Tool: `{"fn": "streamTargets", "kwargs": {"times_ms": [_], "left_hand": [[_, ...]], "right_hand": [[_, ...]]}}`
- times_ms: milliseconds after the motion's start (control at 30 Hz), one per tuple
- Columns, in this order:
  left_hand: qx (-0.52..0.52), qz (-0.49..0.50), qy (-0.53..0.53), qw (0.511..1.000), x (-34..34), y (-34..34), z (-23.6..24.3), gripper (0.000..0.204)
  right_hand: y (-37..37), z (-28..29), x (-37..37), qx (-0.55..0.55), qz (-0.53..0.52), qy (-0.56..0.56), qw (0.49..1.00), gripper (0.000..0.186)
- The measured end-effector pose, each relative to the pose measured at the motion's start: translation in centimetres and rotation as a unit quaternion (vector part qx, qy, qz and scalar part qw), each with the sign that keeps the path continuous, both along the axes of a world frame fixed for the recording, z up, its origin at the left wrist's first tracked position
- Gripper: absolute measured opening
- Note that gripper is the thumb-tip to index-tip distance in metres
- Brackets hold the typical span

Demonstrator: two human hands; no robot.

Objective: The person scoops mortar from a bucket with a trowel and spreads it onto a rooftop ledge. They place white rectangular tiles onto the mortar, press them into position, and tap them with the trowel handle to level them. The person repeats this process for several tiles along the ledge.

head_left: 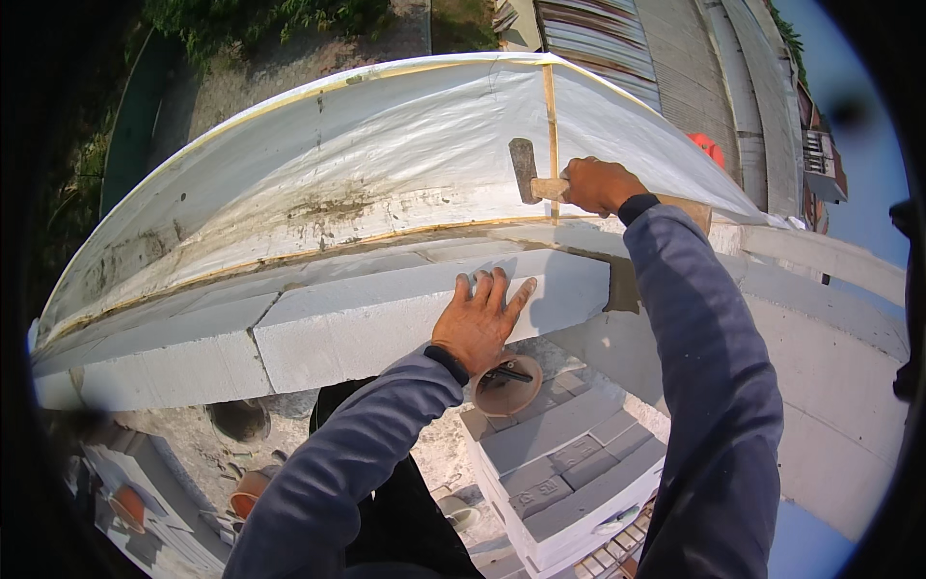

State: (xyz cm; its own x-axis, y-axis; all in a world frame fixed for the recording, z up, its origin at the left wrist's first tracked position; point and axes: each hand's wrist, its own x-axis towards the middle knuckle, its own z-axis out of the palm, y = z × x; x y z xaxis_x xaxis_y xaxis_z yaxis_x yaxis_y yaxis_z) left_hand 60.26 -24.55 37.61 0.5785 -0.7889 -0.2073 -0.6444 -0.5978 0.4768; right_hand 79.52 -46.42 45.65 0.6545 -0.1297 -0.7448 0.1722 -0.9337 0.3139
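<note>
My right hand (600,186) grips the wooden handle of a hammer (523,171), its head dusty grey and dark. The hammer is raised above the wall, in front of the white sheeting. My left hand (475,323) lies on a long, pale lightweight block (333,340), fingers spread over its top edge and holding nothing. Grey mortar (623,285) shows at the block's right end. On its left, a thin dark joint parts it from another block (183,372) in the same row.
White sheeting (415,145) on a wooden frame rises behind the wall. Below stand a stack of blocks (569,463), a round bucket (507,386) with a dark tool in it, and orange containers (249,490). Another block wall (820,357) runs along the right.
</note>
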Motion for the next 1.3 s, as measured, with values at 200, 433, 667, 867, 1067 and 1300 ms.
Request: {"fn": "streamTargets", "kwargs": {"times_ms": [200, 433, 667, 867, 1067, 1300], "left_hand": [[-0.001, -0.019, 0.009, 1.0, 0.4, 0.2, -0.5, 0.104], [-0.029, 0.004, 0.001, 1.0, 0.0, -0.1, -0.8, 0.106], [-0.045, 0.02, -0.004, 0.999, -0.9, -0.1, -1.9, 0.094], [-0.09, 0.082, -0.073, 0.99, -1.6, 1.6, -1.3, 0.088], [-0.043, 0.224, -0.068, 0.971, -9.0, 19.5, 0.2, 0.103], [0.014, 0.261, -0.066, 0.963, -6.6, 38.7, 0.2, 0.115]], "right_hand": [[-2.1, -6.8, -3.5, -0.016, -0.06, 0.095, 0.994, 0.037], [-4.1, -8.4, -5.7, 0.007, -0.046, 0.074, 0.996, 0.039], [-2.4, -8.0, -6.3, 0.027, -0.055, 0.044, 0.997, 0.044], [3.7, -5.8, -6.6, 0.133, 0.002, -0.016, 0.991, 0.045], [12.6, -3.8, -6.4, 0.209, 0.072, -0.044, 0.974, 0.041], [17.9, 3.2, -15.1, 0.38, -0.086, -0.221, 0.894, 0.035]]}}
